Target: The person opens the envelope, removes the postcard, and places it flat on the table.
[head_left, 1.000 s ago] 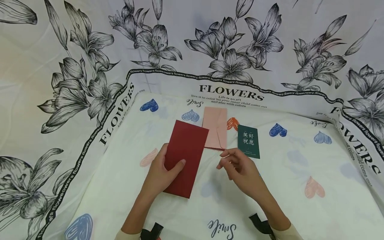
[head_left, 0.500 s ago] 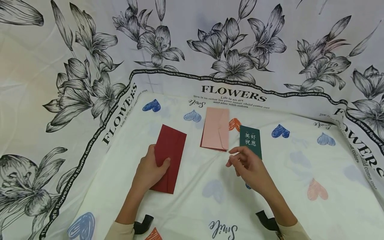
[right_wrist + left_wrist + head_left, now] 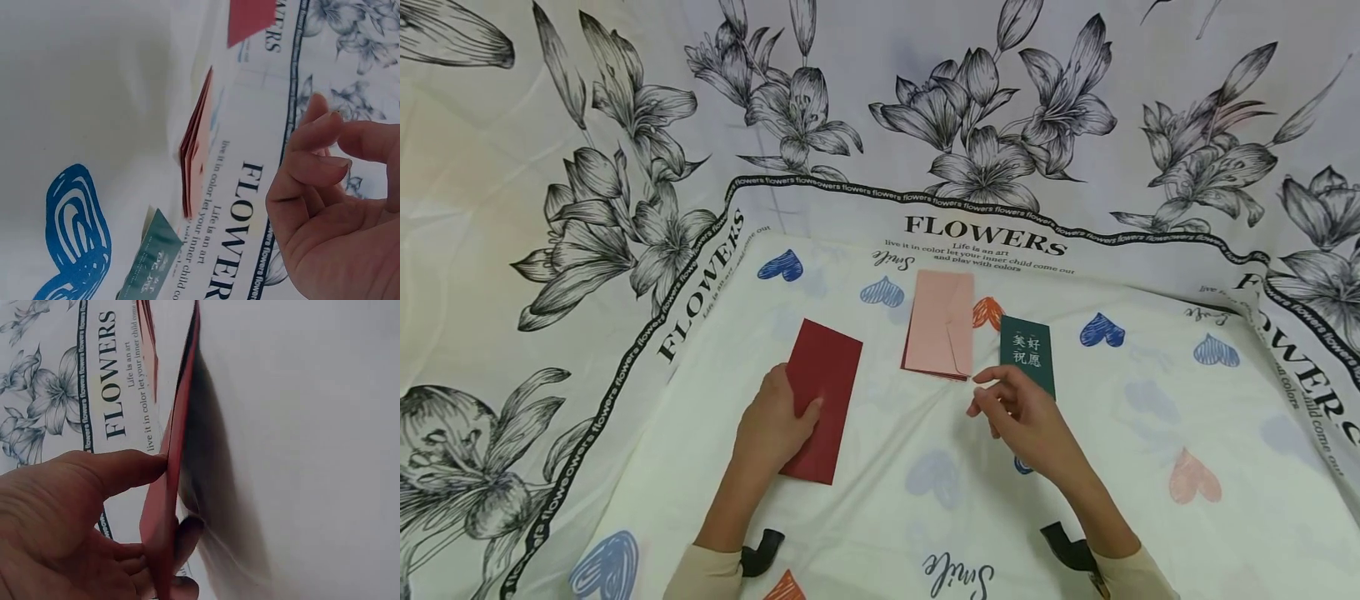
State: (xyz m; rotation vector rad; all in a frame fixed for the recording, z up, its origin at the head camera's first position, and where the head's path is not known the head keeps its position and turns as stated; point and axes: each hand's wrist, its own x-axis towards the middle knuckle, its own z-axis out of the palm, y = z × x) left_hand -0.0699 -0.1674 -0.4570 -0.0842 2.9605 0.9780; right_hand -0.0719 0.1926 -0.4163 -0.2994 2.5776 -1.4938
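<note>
My left hand [image 3: 772, 422] grips a dark red envelope [image 3: 829, 375], thumb on its upper face and fingers curled beneath. In the left wrist view the envelope [image 3: 167, 494] is seen nearly edge-on, and its shadow falls on the cloth. My right hand [image 3: 1022, 421] hovers with loosely bent fingers and holds nothing, near a dark green card [image 3: 1027, 346] with white characters. In the head view that hand overlaps the card's lower edge. A pink envelope [image 3: 940, 321] lies on top of a small stack, between the hands and farther back; red edges show below it.
A white cloth [image 3: 880, 517] printed with hearts, lilies and lettering covers the surface and rises behind it. Black straps [image 3: 763, 553] show at the wrists, next to light sleeves. Shallow creases run through the cloth between the hands.
My left hand has carried the red envelope left, away from the pink stack it overlapped earlier. The right hand has shifted slightly right in view. The stack and card lie as before.
</note>
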